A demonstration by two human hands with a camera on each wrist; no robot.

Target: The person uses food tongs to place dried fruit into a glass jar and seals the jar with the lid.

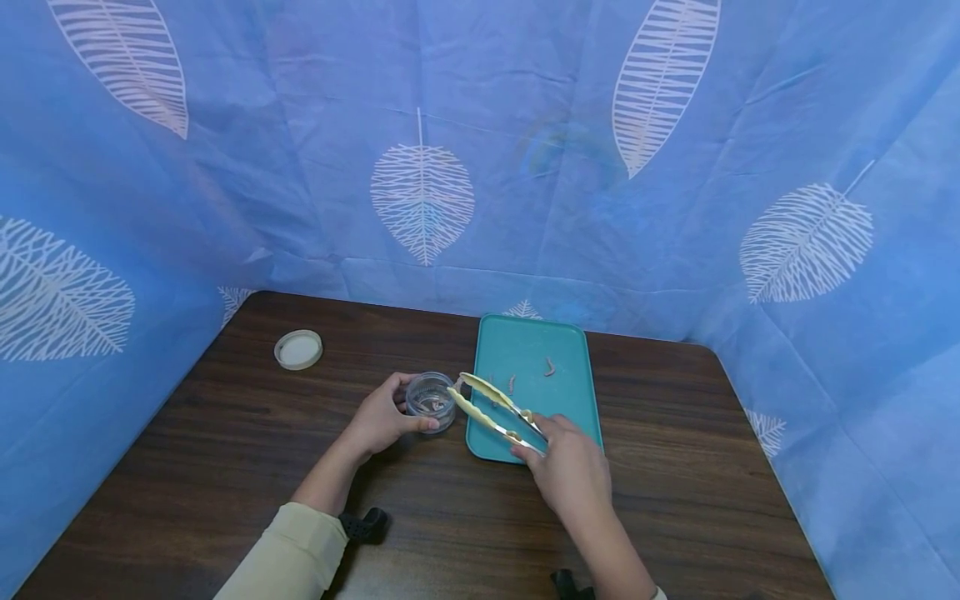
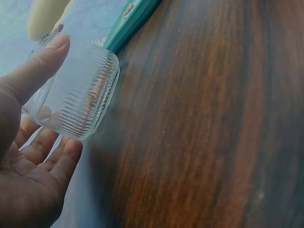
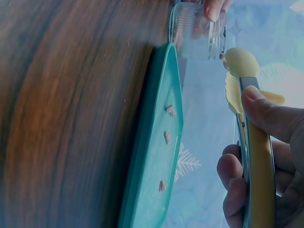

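My left hand (image 1: 380, 419) grips a clear jar (image 1: 430, 403) round its side, thumb in front and fingers behind. Ridges run round the jar (image 2: 90, 90) near its base, and small brownish-pink pieces (image 2: 95, 92) lie at the bottom. My right hand (image 1: 573, 471) holds yellow-tipped metal tongs (image 1: 491, 408), thumb on one arm and fingers round the other. The tips of the tongs (image 3: 241, 61) are at the jar's rim, with a small brownish-pink piece (image 3: 222, 57) at their end. More such pieces (image 1: 550, 367) lie scattered on a teal tray (image 1: 525, 337) beside the jar.
A round whitish lid (image 1: 298, 349) lies on the dark wooden table (image 1: 225, 450), to the left of the jar and farther back. Behind and beside the table hangs a blue cloth (image 1: 315, 167) with white leaf prints. The tray's raised rim stands right of the jar.
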